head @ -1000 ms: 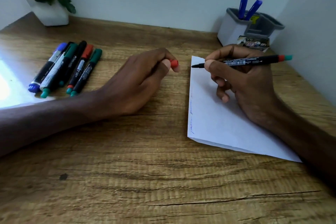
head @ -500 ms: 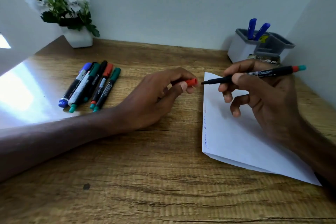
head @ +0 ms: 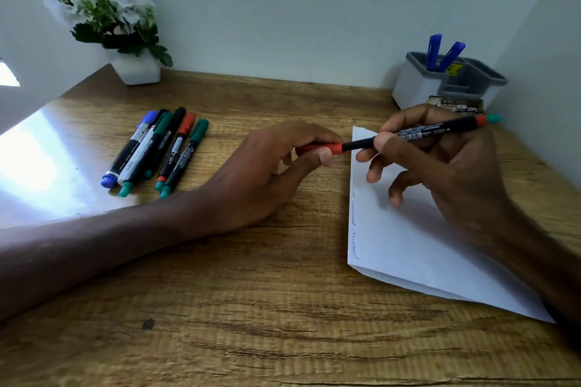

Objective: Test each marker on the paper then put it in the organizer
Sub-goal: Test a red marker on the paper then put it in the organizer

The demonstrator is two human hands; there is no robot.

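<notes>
My right hand grips a thin black marker with a red-and-green tail, held level above the top of the white paper. My left hand pinches the marker's red cap, and the marker's tip sits inside that cap at the paper's left edge. Faint blue scribbles run down the paper's left margin. Several capped markers lie side by side on the wooden desk to the left. The grey and white organizer stands at the back right with two blue pens in it.
A white pot of flowers stands at the back left corner. Walls close the desk at the back and right. A small printed packet lies in front of the organizer. Bright glare covers the desk's left side.
Both hands came together: the marker's bare tip, a gap away from the red cap before, is now inside it. The view has tilted up, showing more of the wall and flowers.
</notes>
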